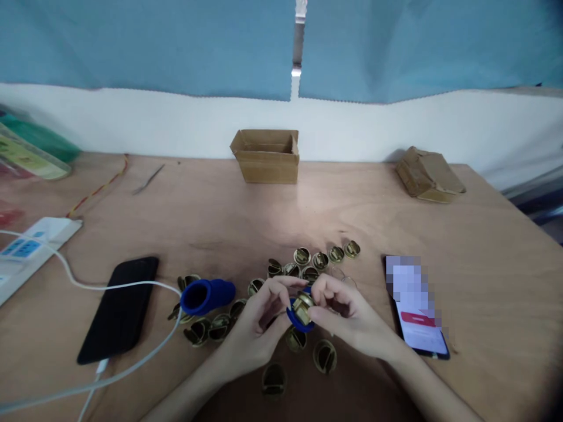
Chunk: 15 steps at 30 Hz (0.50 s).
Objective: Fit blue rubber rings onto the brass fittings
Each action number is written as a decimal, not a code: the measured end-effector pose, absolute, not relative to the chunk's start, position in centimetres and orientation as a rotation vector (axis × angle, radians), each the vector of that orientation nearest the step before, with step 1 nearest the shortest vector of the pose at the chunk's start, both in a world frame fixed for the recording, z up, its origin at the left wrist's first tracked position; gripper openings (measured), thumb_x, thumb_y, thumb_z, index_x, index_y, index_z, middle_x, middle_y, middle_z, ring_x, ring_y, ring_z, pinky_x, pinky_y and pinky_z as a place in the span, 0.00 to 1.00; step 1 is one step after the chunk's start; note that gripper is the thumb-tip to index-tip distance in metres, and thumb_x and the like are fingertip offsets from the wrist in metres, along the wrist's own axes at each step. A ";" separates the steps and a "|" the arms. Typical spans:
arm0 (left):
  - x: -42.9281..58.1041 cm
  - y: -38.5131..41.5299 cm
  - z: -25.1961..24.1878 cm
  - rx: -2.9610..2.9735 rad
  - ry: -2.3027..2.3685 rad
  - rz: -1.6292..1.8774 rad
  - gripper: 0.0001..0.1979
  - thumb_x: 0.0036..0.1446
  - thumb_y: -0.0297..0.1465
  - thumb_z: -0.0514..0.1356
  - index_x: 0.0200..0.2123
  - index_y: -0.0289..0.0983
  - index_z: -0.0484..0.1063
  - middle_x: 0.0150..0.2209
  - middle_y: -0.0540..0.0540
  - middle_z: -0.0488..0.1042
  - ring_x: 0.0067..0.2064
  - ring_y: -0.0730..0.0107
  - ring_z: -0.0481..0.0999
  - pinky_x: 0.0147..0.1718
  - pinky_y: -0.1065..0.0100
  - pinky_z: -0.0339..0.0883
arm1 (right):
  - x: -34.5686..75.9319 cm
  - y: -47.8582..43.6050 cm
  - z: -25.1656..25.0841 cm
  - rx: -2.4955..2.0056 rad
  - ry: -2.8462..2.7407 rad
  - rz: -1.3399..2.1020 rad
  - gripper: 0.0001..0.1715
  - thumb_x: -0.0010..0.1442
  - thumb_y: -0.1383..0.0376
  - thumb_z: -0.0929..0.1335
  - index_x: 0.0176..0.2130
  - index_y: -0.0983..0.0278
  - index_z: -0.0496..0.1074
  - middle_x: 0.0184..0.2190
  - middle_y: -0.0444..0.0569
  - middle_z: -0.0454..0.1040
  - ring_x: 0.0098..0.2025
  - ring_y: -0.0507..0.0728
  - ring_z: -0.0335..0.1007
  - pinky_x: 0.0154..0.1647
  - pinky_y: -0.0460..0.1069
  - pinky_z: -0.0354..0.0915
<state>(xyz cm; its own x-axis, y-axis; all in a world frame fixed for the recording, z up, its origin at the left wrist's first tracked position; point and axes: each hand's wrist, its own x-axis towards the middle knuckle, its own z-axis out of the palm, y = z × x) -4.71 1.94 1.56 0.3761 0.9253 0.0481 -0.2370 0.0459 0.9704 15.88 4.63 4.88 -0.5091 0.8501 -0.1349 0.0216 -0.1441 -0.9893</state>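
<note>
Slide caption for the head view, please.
Left hand and right hand hold a brass piece and a blue part over a table, a lit phone nearby.

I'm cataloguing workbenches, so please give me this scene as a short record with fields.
left hand: holds blue piece
right hand: holds brass-coloured fitting against it
loose nearby: more fittings; blue hollow piece, lying down
left side: dark phone, power strip
right side: lit phone
back: open cardboard box, second cardboard box
</note>
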 end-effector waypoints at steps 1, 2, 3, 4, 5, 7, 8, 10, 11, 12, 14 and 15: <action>-4.7 1.9 1.6 1.194 0.750 1.034 0.05 0.70 0.29 0.59 0.39 0.40 0.64 0.59 0.41 0.71 0.61 0.65 0.73 0.58 0.67 0.69 | 15.9 4.6 4.8 -1.002 -1.495 1.730 0.15 0.63 0.60 0.71 0.31 0.61 0.62 0.27 0.38 0.59 0.28 0.49 0.53 0.28 0.47 0.53; -4.7 1.9 1.6 1.194 0.751 1.036 0.05 0.70 0.29 0.59 0.39 0.40 0.64 0.58 0.42 0.71 0.60 0.66 0.74 0.57 0.67 0.70 | 15.9 4.7 4.8 -1.002 -1.489 1.735 0.15 0.63 0.60 0.71 0.31 0.61 0.62 0.27 0.38 0.59 0.28 0.49 0.53 0.28 0.47 0.53; -4.7 1.9 1.7 1.195 0.754 1.036 0.06 0.70 0.29 0.59 0.39 0.40 0.64 0.57 0.42 0.72 0.59 0.66 0.74 0.56 0.68 0.70 | 15.9 4.7 4.8 -1.007 -1.488 1.733 0.15 0.62 0.61 0.71 0.31 0.61 0.62 0.27 0.38 0.59 0.28 0.49 0.54 0.28 0.47 0.53; -4.7 1.8 1.7 1.197 0.757 1.040 0.06 0.70 0.29 0.59 0.39 0.40 0.64 0.56 0.42 0.72 0.58 0.67 0.75 0.55 0.68 0.70 | 15.9 4.7 4.7 -1.015 -1.490 1.727 0.15 0.62 0.61 0.71 0.31 0.61 0.62 0.27 0.38 0.59 0.28 0.49 0.54 0.28 0.47 0.53; -4.7 1.8 1.7 1.199 0.759 1.043 0.06 0.70 0.29 0.59 0.39 0.40 0.64 0.56 0.43 0.72 0.57 0.68 0.75 0.55 0.69 0.70 | 15.9 4.7 4.7 -1.024 -1.493 1.720 0.15 0.62 0.61 0.72 0.31 0.61 0.62 0.27 0.38 0.59 0.27 0.49 0.53 0.27 0.47 0.53; -4.7 1.9 1.6 1.201 0.759 1.051 0.05 0.71 0.29 0.58 0.39 0.41 0.64 0.54 0.44 0.73 0.55 0.71 0.75 0.54 0.71 0.70 | 15.9 4.6 4.7 -1.032 -1.493 1.700 0.15 0.63 0.61 0.71 0.32 0.61 0.62 0.26 0.38 0.59 0.26 0.49 0.53 0.26 0.46 0.53; -4.6 1.9 1.5 1.197 0.758 1.060 0.05 0.71 0.28 0.58 0.39 0.41 0.64 0.54 0.45 0.73 0.54 0.72 0.75 0.53 0.73 0.70 | 15.9 4.5 4.7 -1.032 -1.490 1.682 0.14 0.64 0.61 0.71 0.32 0.60 0.62 0.26 0.37 0.59 0.26 0.49 0.53 0.26 0.46 0.53; -4.6 2.0 1.3 1.185 0.754 1.095 0.05 0.71 0.28 0.57 0.40 0.41 0.64 0.52 0.46 0.73 0.50 0.75 0.75 0.49 0.75 0.71 | 16.0 4.5 4.7 -1.035 -1.478 1.612 0.13 0.66 0.61 0.69 0.33 0.60 0.62 0.25 0.37 0.59 0.25 0.48 0.53 0.24 0.46 0.53; -4.6 2.0 1.2 1.178 0.754 1.119 0.05 0.72 0.28 0.57 0.40 0.41 0.64 0.52 0.46 0.72 0.48 0.76 0.75 0.47 0.76 0.71 | 16.0 4.5 4.6 -1.044 -1.473 1.549 0.12 0.67 0.61 0.69 0.33 0.60 0.62 0.26 0.37 0.59 0.25 0.48 0.53 0.24 0.46 0.53; -4.6 2.1 1.2 1.170 0.760 1.142 0.05 0.71 0.28 0.57 0.40 0.41 0.64 0.52 0.46 0.72 0.45 0.77 0.75 0.45 0.77 0.71 | 16.0 4.5 4.5 -1.055 -1.476 1.470 0.12 0.67 0.62 0.68 0.33 0.60 0.62 0.26 0.37 0.59 0.25 0.48 0.54 0.24 0.45 0.54; -4.6 2.2 1.1 1.157 0.775 1.165 0.05 0.71 0.29 0.58 0.40 0.41 0.64 0.51 0.47 0.73 0.42 0.78 0.75 0.43 0.77 0.71 | 16.0 4.6 4.2 -1.081 -1.496 1.284 0.12 0.68 0.63 0.68 0.33 0.60 0.62 0.27 0.38 0.58 0.25 0.49 0.55 0.24 0.45 0.55; -4.5 2.2 1.1 1.150 0.788 1.164 0.05 0.71 0.29 0.59 0.40 0.41 0.64 0.49 0.47 0.74 0.41 0.78 0.75 0.42 0.77 0.72 | 16.0 4.5 4.0 -1.093 -1.516 1.190 0.11 0.68 0.64 0.67 0.34 0.60 0.62 0.27 0.38 0.59 0.26 0.49 0.56 0.25 0.45 0.57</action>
